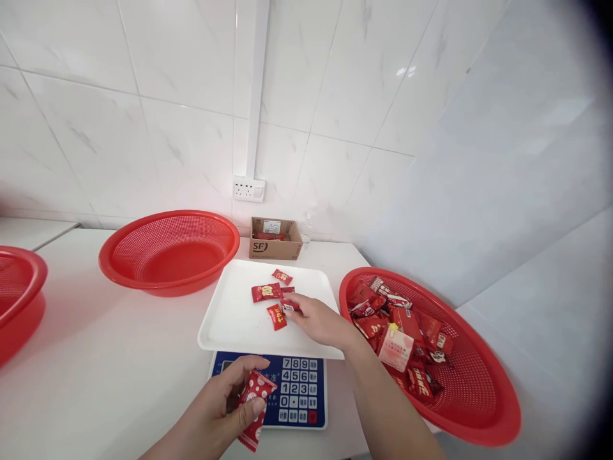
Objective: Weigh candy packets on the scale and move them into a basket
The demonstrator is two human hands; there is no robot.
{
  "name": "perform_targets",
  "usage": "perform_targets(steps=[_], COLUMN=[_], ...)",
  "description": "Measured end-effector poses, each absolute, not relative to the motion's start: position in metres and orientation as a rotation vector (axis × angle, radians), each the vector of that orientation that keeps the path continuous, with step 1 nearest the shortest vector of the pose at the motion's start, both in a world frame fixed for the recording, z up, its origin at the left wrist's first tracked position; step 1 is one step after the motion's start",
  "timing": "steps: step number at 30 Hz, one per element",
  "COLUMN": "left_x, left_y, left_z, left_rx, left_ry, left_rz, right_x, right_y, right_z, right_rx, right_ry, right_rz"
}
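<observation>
In the head view, my left hand (225, 409) grips a red snack packet with white dots (255, 409) in front of the scale's blue keypad (299, 390). Over the white tray (230, 319) of the scale, my right hand (316, 319) pinches a small dark red packet (290, 305). Close to those fingers lie a red and gold packet (266, 292), a bright red packet (276, 317) and, farther back, a small red wrapped piece (282, 276). Another red packet is partly hidden behind my right fingertips.
At the right, a red basket (493, 383) holds several red snack packets and a pale pink packet (396, 347). A cardboard box (275, 249) stands behind the tray. Two more red baskets are at the left, one (167, 220) near the tray, another (22, 300) at the edge.
</observation>
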State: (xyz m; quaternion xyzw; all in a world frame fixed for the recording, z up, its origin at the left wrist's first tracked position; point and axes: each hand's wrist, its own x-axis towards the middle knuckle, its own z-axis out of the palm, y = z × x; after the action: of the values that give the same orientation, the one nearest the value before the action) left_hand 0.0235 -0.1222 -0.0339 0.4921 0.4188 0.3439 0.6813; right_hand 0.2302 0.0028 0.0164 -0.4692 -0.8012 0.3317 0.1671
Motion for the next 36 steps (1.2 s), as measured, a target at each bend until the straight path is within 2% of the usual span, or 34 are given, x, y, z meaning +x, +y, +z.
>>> perform_targets(steps=[9,19,36], left_x=[0.025,0.022,0.021], left_y=[-0.124,-0.126,-0.128], left_z=[-0.027,-0.023,-0.023], left_rx=[1.132,1.185,1.202], left_ry=[0.999,1.026,1.038], left_rz=[0.768,0.751,0.733], right_x=[0.234,0.210,0.231], right_y=[0.007,0.057,0.026], right_z=[0.031,0.024,0.032], right_rx=[-1.489,-1.488,-1.492], right_ry=[-2.288,-2.309,-2.311], right_rz=[0.837,0.833,0.825])
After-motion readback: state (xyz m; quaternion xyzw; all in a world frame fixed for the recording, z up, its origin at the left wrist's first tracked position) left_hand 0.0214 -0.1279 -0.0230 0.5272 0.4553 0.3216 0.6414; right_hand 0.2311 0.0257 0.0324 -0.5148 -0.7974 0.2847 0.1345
